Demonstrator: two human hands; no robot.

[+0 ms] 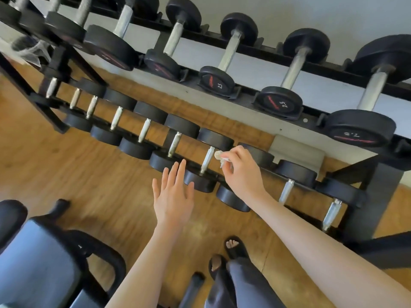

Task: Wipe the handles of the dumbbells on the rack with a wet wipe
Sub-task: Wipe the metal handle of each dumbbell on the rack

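A black two-tier rack point(378, 205) holds black dumbbells with silver handles. My right hand point(241, 172) pinches a crumpled white wet wipe point(221, 157) right beside the silver handle point(207, 160) of a lower-tier dumbbell. My left hand point(172, 196) hovers flat with fingers spread, its fingertips near the black head point(200, 181) of that same dumbbell. The neighbouring handle to the right is hidden behind my right hand and wrist. The upper tier carries larger dumbbells, two marked 2.5 point(279, 102) and one marked 7.5 point(358, 128).
A padded grey-blue bench with a black frame point(44, 258) stands at the lower left. My feet in black sandals point(235, 246) are on the wooden floor point(66, 165). Another white cloth point(33, 52) lies on the rack's upper left end.
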